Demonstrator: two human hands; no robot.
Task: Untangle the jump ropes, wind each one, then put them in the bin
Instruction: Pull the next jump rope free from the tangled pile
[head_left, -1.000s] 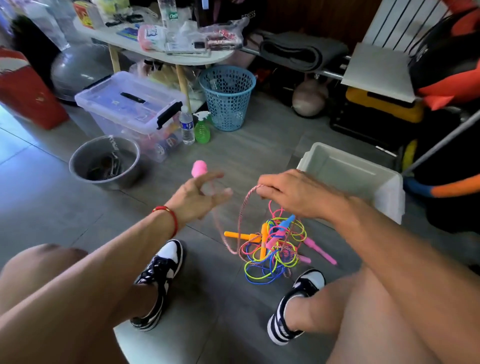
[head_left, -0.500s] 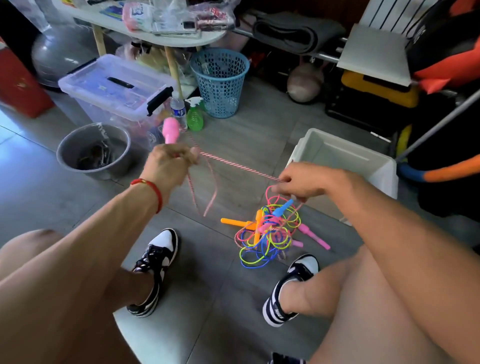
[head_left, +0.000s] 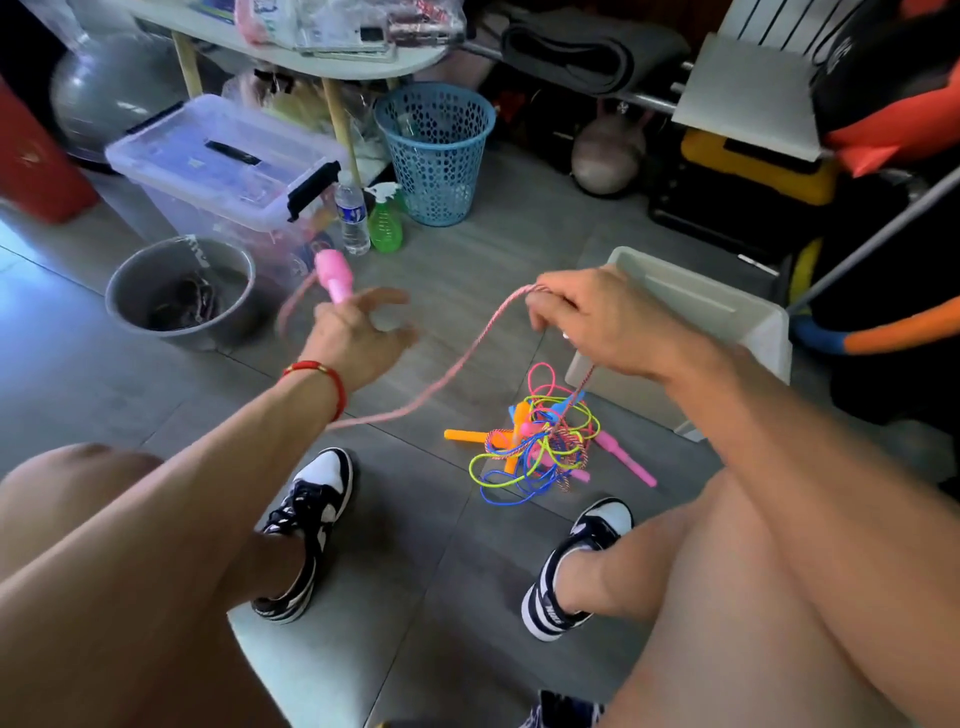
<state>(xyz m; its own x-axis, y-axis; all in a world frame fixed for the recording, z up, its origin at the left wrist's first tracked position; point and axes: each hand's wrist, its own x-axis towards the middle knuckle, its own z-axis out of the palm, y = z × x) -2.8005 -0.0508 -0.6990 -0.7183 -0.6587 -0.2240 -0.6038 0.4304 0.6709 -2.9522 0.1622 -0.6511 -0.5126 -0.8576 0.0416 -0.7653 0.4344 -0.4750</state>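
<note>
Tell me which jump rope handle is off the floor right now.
The pink handle held up by the left hand; the orange handle and other handles lie in the tangle on the floor.

Glossy plastic handle (head_left: 335, 275), braided rope (head_left: 467, 358), matt plastic bin (head_left: 748, 322).

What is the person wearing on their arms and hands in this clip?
Both forearms are bare, with no sleeves in view. The left wrist carries a thin red cord bracelet with a small gold-coloured piece. The left hand and right hand wear no gloves. No watch is visible.
</note>
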